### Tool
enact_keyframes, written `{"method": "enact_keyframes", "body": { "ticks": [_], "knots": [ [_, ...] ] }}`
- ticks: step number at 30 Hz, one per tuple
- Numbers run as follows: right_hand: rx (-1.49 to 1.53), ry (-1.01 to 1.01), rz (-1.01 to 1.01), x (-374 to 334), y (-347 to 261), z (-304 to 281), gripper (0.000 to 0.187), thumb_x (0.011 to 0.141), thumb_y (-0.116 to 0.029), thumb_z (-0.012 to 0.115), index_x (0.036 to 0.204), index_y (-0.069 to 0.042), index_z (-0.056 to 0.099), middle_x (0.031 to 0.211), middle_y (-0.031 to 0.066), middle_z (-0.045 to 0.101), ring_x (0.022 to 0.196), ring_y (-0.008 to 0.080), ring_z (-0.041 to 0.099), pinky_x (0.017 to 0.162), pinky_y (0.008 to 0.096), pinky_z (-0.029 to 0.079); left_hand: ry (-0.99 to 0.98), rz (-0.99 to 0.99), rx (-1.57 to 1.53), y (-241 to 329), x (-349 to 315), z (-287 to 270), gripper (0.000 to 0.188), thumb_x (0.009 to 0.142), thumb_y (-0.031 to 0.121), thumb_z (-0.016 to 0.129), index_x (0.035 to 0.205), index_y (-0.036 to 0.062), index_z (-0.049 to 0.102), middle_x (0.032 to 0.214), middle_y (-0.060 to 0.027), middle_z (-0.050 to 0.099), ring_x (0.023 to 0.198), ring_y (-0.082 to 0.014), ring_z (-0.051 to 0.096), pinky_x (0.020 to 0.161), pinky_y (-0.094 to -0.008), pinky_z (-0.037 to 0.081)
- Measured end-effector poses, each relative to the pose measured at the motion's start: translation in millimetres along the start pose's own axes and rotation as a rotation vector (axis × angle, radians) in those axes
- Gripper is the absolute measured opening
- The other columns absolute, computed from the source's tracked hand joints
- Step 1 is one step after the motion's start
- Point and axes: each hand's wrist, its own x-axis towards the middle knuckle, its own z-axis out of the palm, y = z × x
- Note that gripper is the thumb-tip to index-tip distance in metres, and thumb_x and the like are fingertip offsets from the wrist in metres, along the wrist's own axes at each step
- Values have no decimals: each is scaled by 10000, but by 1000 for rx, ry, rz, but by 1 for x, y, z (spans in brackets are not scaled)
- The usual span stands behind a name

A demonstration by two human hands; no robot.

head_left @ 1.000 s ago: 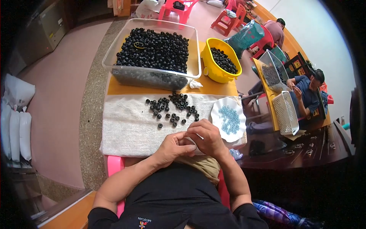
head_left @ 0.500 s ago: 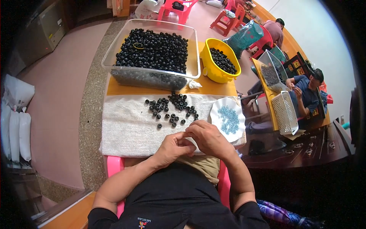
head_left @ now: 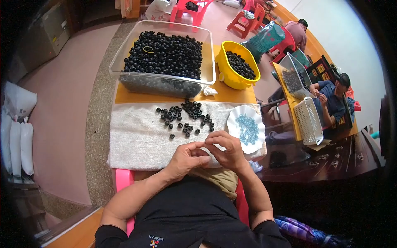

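The left hand [head_left: 186, 160] and right hand [head_left: 230, 152] meet at curled fingertips; whether they grip anything, I cannot tell. Beyond, loose black beads [head_left: 186, 125] lie on a white towel [head_left: 138, 136], left of a white plate [head_left: 259, 141] of small blue pieces [head_left: 248, 129]. A clear tub [head_left: 165, 75] and yellow basin [head_left: 226, 71], both holding black beads, stand on the counter [head_left: 161, 97] behind.

Work tabletop [head_left: 124, 96]: crumpled white tissue [head_left: 210, 91] on bare wood, right of centre. Neighbouring tabletop [head_left: 292, 108]: white perforated basket [head_left: 308, 124] at near end, clear plastic bin [head_left: 292, 63] at far end; co-worker in dark cap and blue shirt [head_left: 336, 108] seated along its right edge, hands raised. Floor, left edge: upright white sacks [head_left: 15, 142]. Floor, far side: red plastic stool [head_left: 247, 21], bulging teal bag [head_left: 264, 42]. Dark glossy tabletop [head_left: 285, 172], right: small metallic pieces [head_left: 336, 157], too small to identify.
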Motion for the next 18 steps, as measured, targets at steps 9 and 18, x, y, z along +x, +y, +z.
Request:
{"method": "enact_keyframes", "body": {
  "ticks": [9,18],
  "knots": [
    [-20,4,13,-3,0,-5,174,751,37,723,900,-31,664,886,110,679,794,251,687,684,316,540,13,-6,-26,-1,0,0,472,884,30,684,1314,-39,503,927,-68,662,827,-127,648,755,-269,550],
    [7,-36,28,-3,1,-6,185,754,46,717,911,-41,674,874,98,654,783,237,670,675,311,528,14,-6,-32,-1,1,-2,446,875,36,692,1282,-31,522,976,-61,658,862,-115,644,786,-259,548]
  ]
}}
